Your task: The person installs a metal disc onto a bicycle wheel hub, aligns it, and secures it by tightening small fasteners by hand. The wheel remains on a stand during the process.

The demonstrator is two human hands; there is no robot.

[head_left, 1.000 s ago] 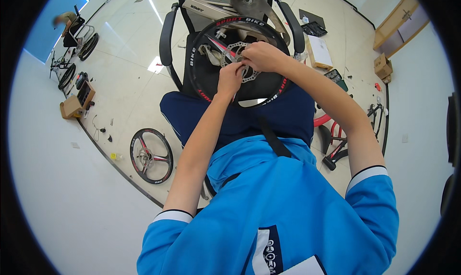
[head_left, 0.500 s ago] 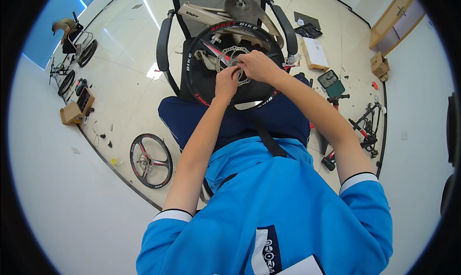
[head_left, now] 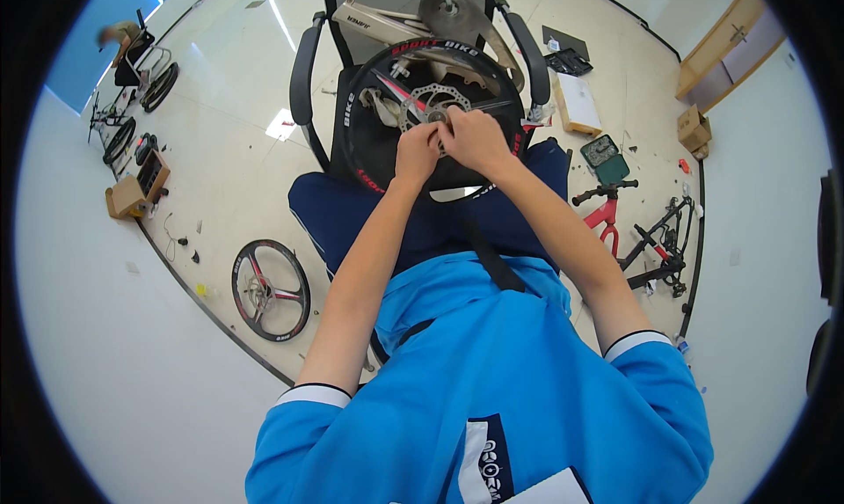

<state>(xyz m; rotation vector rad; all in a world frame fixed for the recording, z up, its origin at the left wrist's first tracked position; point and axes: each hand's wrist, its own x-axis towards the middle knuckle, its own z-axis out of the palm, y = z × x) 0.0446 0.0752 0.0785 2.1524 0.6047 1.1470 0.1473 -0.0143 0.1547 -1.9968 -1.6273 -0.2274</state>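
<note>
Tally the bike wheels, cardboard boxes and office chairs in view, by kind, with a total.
Bike wheels off a bike: 2, the black wheel under the left hand and right hand, and the floor wheel
Cardboard boxes: 2, one at left, one at right
Office chairs: 1
Total: 5

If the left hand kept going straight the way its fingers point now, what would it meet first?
The left hand points up-forward at the wheel hub; its fingertips seem already at the brake disc of the black wheel. Depth is unclear.
</note>
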